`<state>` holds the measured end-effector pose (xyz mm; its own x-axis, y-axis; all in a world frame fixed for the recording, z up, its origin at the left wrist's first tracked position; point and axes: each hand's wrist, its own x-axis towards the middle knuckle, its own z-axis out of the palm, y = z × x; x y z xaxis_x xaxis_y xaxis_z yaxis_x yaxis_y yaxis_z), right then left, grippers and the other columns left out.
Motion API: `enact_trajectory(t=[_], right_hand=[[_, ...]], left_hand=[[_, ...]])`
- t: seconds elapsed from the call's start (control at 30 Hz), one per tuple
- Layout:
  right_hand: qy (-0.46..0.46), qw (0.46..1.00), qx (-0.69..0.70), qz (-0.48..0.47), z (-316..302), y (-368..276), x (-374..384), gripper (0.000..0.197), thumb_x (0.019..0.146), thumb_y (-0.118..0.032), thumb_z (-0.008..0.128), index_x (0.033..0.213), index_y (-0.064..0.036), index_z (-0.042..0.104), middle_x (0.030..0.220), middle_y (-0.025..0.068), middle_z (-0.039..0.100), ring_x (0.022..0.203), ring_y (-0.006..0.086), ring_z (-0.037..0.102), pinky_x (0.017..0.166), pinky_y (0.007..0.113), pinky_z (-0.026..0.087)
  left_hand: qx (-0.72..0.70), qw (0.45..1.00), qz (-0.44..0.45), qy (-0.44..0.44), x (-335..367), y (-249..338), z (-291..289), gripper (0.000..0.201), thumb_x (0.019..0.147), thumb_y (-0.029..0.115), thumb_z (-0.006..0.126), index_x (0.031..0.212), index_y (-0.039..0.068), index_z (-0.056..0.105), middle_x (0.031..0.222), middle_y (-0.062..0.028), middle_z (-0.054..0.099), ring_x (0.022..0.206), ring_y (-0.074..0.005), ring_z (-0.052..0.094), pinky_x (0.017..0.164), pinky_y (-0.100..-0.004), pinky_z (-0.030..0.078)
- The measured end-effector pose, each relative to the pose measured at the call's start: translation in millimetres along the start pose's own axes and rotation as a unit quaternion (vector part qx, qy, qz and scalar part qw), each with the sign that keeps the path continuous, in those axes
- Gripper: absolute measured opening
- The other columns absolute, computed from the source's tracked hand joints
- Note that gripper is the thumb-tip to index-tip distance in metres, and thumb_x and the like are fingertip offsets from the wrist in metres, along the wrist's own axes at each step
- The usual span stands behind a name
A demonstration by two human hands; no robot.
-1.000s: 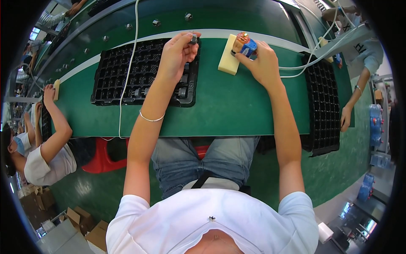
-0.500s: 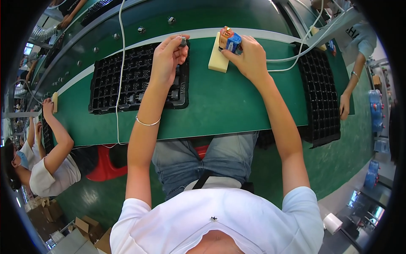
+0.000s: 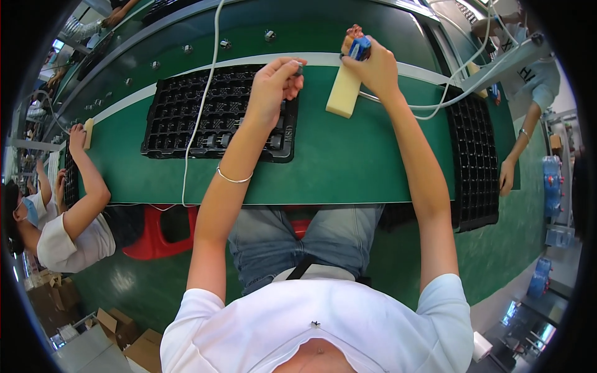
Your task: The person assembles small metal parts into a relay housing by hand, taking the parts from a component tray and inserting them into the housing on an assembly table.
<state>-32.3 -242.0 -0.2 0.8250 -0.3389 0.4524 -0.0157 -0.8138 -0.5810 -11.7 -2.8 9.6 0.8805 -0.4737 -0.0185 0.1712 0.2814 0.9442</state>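
Observation:
My left hand (image 3: 272,87) is closed in a pinch on a small dark grey part (image 3: 300,69), above the right end of a black compartment tray (image 3: 180,118). My right hand (image 3: 378,69) grips a small blue and copper-orange block (image 3: 357,46) at the far end of a pale yellow foam-like block (image 3: 343,94). That yellow block lies on the green table (image 3: 323,177). A few dark cylindrical parts (image 3: 219,140) sit in the tray's near row; my left forearm hides some of its compartments.
A white cable (image 3: 202,102) hangs across the tray. Several small metal parts (image 3: 270,35) stand on the green strip beyond a pale rail. Another black tray (image 3: 476,155) overhangs the table's right end. Co-workers' arms (image 3: 90,165) show at left and right.
The whole view has shifted, so the table and trays appear farther right. My right hand has moved the blue and copper-orange block farther away along the yellow block. My left hand still pinches its part.

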Motion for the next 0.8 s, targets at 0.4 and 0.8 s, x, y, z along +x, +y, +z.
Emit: enact_trajectory(t=[0.4, 0.8], right_hand=[[0.010, 1.000, -0.016, 0.006, 44.3, 48.9, 81.3, 0.039, 0.064, -0.035, 0.076, 0.086, -0.0039, 0.065, 0.084, 0.0179, 0.070, 0.079, 0.0364, 0.068, 0.075, 0.043, 0.053], [-0.204, 0.964, 0.125, 0.119, -19.8, -19.0, 43.9, 0.038, 0.087, -0.038, 0.071, 0.091, -0.0001, 0.071, 0.075, 0.0077, 0.069, 0.073, 0.0146, 0.068, 0.064, 0.028, 0.051]], left_hand=[[0.033, 0.999, 0.006, -0.015, -4.1, 3.2, 5.9, 0.019, 0.092, 0.019, 0.068, 0.100, 0.003, 0.060, 0.071, -0.0004, 0.063, 0.058, -0.0042, 0.051, 0.054, -0.0183, 0.037], [0.094, 0.992, 0.086, 0.002, -9.5, 13.8, 6.8, 0.022, 0.092, 0.015, 0.068, 0.105, -0.001, 0.060, 0.083, -0.0115, 0.073, 0.060, -0.0058, 0.055, 0.056, -0.0190, 0.042]])
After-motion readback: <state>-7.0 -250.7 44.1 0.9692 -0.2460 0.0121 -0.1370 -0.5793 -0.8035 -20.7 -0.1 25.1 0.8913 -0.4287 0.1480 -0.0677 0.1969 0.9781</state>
